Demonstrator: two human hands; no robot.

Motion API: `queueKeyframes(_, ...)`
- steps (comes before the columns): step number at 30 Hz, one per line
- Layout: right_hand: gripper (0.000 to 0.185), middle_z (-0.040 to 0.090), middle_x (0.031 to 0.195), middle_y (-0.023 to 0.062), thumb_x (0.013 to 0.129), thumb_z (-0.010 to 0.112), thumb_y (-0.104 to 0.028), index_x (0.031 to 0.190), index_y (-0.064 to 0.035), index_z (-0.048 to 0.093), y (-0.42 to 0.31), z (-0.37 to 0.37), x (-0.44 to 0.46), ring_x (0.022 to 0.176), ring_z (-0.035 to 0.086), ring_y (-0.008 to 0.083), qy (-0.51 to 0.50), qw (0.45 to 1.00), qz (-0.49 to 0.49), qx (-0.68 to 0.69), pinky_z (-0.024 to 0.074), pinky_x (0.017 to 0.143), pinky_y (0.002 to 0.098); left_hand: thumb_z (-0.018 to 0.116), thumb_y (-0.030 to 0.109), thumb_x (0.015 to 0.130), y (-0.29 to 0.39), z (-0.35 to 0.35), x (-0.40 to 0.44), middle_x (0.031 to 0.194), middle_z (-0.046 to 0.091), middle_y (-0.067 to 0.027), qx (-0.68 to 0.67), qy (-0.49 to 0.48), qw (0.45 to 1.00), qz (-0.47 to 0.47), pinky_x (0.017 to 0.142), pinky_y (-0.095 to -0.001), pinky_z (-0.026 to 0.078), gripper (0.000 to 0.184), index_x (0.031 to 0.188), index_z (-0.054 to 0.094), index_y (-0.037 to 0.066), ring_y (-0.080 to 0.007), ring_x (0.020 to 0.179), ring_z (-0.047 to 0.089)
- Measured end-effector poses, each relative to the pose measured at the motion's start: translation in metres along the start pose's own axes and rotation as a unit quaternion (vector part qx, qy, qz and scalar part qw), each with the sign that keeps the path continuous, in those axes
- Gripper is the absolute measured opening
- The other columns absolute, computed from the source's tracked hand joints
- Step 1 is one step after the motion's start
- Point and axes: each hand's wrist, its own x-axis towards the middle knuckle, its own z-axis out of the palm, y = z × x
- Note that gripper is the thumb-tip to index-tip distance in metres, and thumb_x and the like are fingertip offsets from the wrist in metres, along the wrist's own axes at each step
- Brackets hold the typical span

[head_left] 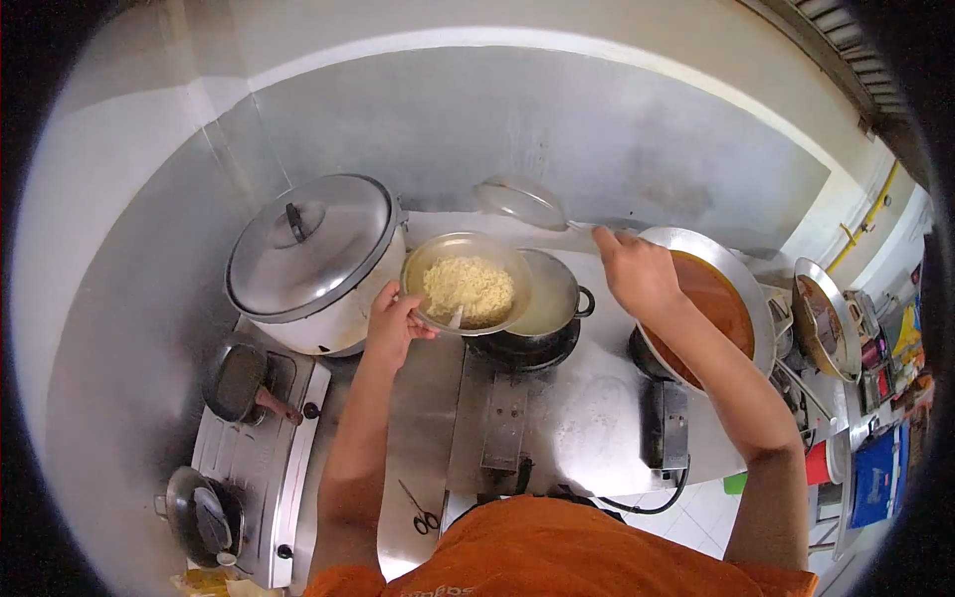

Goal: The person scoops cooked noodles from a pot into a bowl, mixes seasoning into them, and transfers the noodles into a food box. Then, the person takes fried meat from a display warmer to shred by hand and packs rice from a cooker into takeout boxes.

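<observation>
My left hand (395, 323) grips the near left rim of a metal bowl (519, 267). Pale yellow noodles (468, 283) lie inside it, and a light-coloured utensil handle (456, 317) shows at its near edge. Behind and right of the bowl, partly covered by it, is a black-handled pot (550, 306) of cloudy liquid on a burner (532, 350). Raised to the right, my right hand (637, 271) is closed around the handle of a round strainer (522, 202). The strainer's head is above the pot and apart from the bowl.
A large lidded pot (310, 249) stands left. Right are a wide pan of reddish-brown liquid (711, 308) and another pan (826, 318). Small pans (236, 382) sit on a stove (244, 448) at lower left. Scissors (422, 515) lie on the metal counter (403, 448).
</observation>
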Motion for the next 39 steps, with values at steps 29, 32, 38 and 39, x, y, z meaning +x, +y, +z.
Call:
queueKeyframes(29, 0.017, 0.071, 0.095, 0.0146, 0.082, 0.062, -0.016, 0.094, -0.0095, 0.073, 0.034, 0.243, -0.002, 0.092, 0.068, 0.0351, -0.187, 0.955, -0.215, 0.084, 0.0551, 0.08, 0.0461, 0.056, 0.009, 0.092, -0.046, -0.088, -0.182, 0.095, 0.069, -0.0101, -0.059, 0.203, 0.976, 0.06, 0.043, -0.0302, 0.054, 0.028, 0.12, 0.052, 0.006, -0.0188, 0.057, 0.066)
queueKeyframes(32, 0.014, 0.069, 0.092, 0.0131, 0.078, 0.064, -0.011, 0.089, -0.0101, 0.072, 0.043, 0.225, -0.009, 0.086, 0.067, 0.033, -0.247, 0.943, -0.118, 0.188, 0.054, 0.076, 0.0438, 0.056, 0.008, 0.092, -0.045, -0.083, -0.178, 0.097, 0.069, -0.0111, -0.06, 0.215, 0.974, 0.03, 0.044, -0.0307, 0.053, 0.031, 0.123, 0.052, 0.005, -0.0188, 0.059, 0.066)
queueKeyframes(38, 0.013, 0.069, 0.084, 0.0103, 0.073, 0.063, -0.006, 0.083, -0.0092, 0.071, 0.042, 0.147, -0.012, 0.08, 0.067, 0.0286, -0.302, 0.839, 0.193, 0.409, 0.0527, 0.072, 0.04, 0.056, 0.01, 0.093, -0.046, -0.058, -0.14, 0.104, 0.066, -0.0132, -0.034, 0.206, 0.977, 0.032, 0.044, -0.0292, 0.054, 0.031, 0.123, 0.051, 0.004, -0.0193, 0.063, 0.066)
queueKeyframes(39, 0.013, 0.067, 0.081, 0.0103, 0.075, 0.061, -0.006, 0.083, -0.0075, 0.07, 0.054, 0.15, -0.011, 0.076, 0.065, 0.0264, -0.186, 0.912, 0.035, 0.363, 0.0525, 0.071, 0.0392, 0.056, 0.01, 0.093, -0.047, -0.054, -0.131, 0.104, 0.066, -0.0132, -0.034, 0.206, 0.977, 0.035, 0.044, -0.0292, 0.054, 0.031, 0.123, 0.051, 0.004, -0.0193, 0.063, 0.066)
